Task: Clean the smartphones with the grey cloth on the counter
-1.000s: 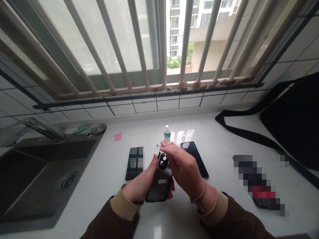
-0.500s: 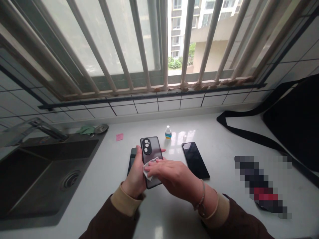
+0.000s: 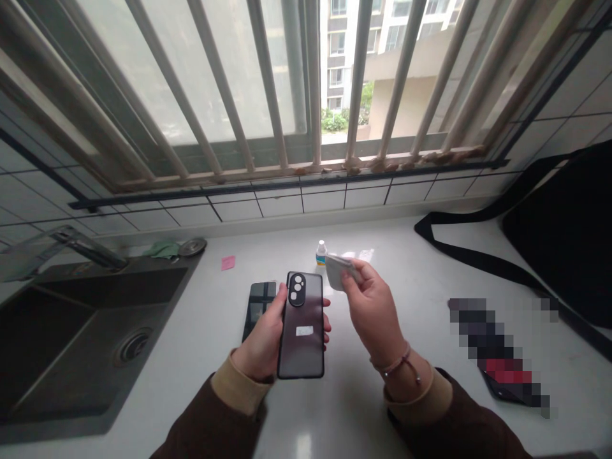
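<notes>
My left hand [image 3: 265,331] is wrapped round the edges of a dark, frosted phone case [image 3: 301,354], its camera cut-outs at the top left and its back facing me. A small white rectangle [image 3: 304,331] shows on the middle of that back. Up and to the right, my right hand [image 3: 375,303] pinches a folded white tissue [image 3: 337,271] between thumb and fingers, apart from the case. Behind my left hand, a dark phone [image 3: 261,299] lies on the counter, partly covered. A small white bottle [image 3: 320,254] stands just beyond the tissue, partly hidden by it.
The white counter [image 3: 191,357] runs below a barred window. At left is a grey sink [image 3: 90,389] with a faucet [image 3: 88,248] and a green cloth [image 3: 162,249]. A pink note [image 3: 228,262] lies at the back. A black bag [image 3: 568,223] with a strap and a pixelated object [image 3: 502,357] are at right.
My right hand has lifted the tissue off the case and moved up and right, now covering where a black phone lay. The case has shifted slightly right and turned more upright; its white rectangle shows.
</notes>
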Motion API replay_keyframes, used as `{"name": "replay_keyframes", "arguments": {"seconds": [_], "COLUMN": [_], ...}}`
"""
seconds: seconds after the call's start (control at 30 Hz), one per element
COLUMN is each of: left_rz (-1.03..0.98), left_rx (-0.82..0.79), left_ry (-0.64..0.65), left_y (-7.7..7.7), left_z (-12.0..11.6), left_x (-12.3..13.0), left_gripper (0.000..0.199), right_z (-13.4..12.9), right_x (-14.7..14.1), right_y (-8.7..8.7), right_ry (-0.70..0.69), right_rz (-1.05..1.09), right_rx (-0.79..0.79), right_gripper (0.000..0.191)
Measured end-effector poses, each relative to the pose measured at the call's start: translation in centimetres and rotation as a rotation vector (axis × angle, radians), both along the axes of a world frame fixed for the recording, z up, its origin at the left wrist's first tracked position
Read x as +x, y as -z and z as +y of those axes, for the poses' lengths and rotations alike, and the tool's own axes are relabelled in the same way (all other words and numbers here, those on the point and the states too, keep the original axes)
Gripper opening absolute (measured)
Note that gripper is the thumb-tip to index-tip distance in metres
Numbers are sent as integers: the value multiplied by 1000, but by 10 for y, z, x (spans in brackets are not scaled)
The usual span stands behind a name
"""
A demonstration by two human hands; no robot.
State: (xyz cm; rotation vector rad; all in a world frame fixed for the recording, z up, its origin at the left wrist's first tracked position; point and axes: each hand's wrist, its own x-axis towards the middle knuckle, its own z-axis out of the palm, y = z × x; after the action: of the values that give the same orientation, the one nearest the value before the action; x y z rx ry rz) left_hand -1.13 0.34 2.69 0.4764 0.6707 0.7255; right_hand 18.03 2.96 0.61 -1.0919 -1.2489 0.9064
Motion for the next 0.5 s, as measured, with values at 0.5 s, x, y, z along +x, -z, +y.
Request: {"name": "replay_keyframes", "arguments": {"seconds": [0.5], "left_rz": [49], "left_rx": [-127], "left_ry": [-491], "left_y": [8], "left_z": [14], "left_x": [-2], "left_gripper": [78], "right_z": [-26], "right_x": [-15], "right_y": [-13], "right_ry": [-648], "right_rz": [-569], "right_rx": [501], "right_gripper": [37]}}
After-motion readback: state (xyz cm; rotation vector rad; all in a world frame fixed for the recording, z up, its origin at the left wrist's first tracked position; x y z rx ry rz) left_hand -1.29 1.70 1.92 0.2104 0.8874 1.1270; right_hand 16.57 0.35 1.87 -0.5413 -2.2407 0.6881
